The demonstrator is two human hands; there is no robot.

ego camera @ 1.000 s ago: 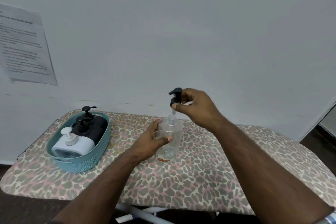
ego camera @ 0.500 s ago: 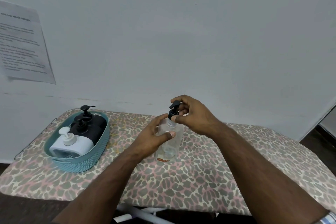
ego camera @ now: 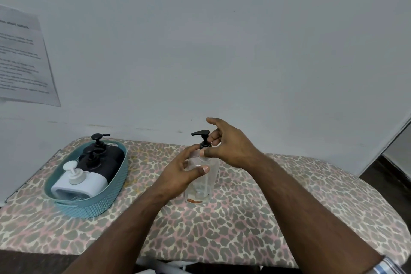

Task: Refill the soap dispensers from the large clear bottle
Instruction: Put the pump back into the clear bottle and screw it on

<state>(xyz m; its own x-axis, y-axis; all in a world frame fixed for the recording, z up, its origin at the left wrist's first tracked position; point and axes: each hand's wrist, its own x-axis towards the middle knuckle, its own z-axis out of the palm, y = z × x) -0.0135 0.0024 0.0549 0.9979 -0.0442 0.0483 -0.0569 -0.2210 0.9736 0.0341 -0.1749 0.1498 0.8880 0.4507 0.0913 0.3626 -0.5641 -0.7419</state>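
Note:
A large clear bottle stands upright in the middle of the leopard-print board, nearly empty, with a thin dip tube inside. Its black pump head sits on the neck, nozzle pointing left. My left hand wraps around the bottle's body from the left. My right hand pinches the pump collar between thumb and fingers, the index finger raised. At the left, a teal basket holds a white dispenser and two black dispensers.
A white wall rises right behind the board, with a printed paper sheet taped at the far left. Dark floor and a doorway edge show at the right. The board's right half is bare fabric.
The pump head was held above the bottle's neck a second ago; my right hand has lowered it onto the neck and turned it, so the nozzle points left.

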